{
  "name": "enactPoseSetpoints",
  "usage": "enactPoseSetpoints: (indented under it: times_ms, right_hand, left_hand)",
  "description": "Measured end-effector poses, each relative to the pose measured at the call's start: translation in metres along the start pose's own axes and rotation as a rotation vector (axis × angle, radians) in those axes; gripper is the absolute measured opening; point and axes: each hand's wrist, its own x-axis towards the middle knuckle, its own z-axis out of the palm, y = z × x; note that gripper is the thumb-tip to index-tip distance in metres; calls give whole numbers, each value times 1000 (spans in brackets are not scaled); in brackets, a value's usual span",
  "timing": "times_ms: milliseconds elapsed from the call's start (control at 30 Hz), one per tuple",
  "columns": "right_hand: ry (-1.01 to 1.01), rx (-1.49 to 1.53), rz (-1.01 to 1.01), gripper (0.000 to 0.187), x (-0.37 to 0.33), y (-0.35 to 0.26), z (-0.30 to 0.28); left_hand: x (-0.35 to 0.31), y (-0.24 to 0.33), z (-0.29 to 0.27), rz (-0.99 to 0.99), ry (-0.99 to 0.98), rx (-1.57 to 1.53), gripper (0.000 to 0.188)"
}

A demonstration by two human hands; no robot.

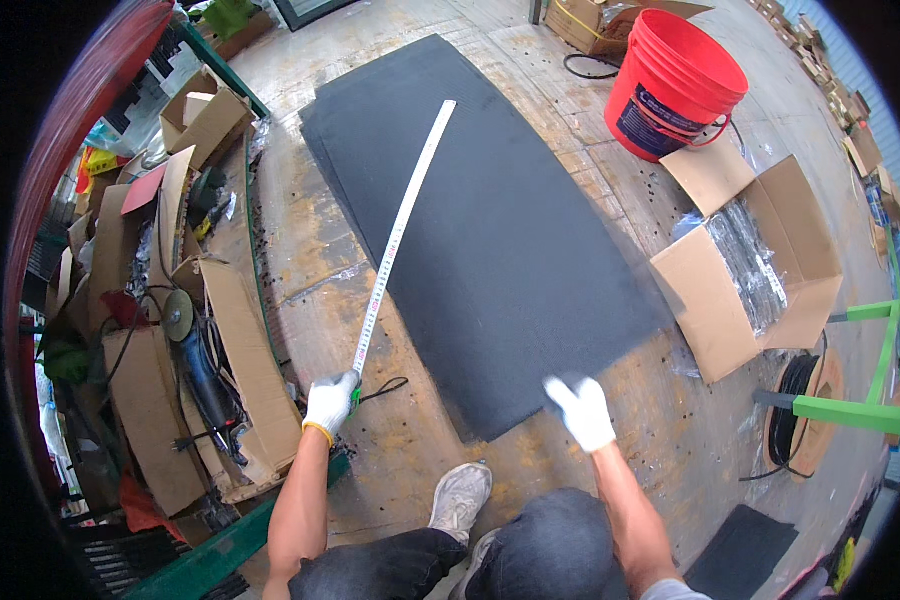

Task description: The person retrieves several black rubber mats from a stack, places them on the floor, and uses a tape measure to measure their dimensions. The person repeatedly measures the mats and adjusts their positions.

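Observation:
My left hand, in a white glove with a yellow cuff, is closed around a tape measure, whose green case shows only in part. Its long pale blade runs up and away from the hand, slanting over the left edge of a dark sheet. The sheet lies flat on the floor, and offset edges on its left side show more than one layer. Also gloved in white, my right hand is at the sheet's near edge. Its fingers are smeared by motion, so whether they touch the sheet cannot be made out.
At left, torn cardboard boxes hold an angle grinder and cables. A red bucket stands at far right, with an open carton of plastic-wrapped pieces nearer. Green metal bars and a cable spool are at right.

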Motion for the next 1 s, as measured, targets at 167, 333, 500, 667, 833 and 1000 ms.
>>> enactPoseSetpoints:
  times_ms: [167,333,500,667,833,1000]
  right_hand:
    - [211,359,384,42,-84,54,-7]
    - [-58,-183,533,52,-87,58,-4]
    - [-127,-250,123,63,-66,-3,13]
    - [-203,58,48,50,-39,-29,52]
    - [-220,558,241,34,-38,-2,46]
    - [-235,625,457,22,-98,39,17]
  left_hand:
    - [14,12,21,-159,-35,-307,27]
    - [-14,41,68,-112,-326,-642,24]
    - [-72,62,141,-156,-596,-608,29]
    - [-108,56,208,-85,-556,-497,28]
    - [-109,52,223,121,-507,-138,26]
    - [-36,103,211,495,-161,188,36]
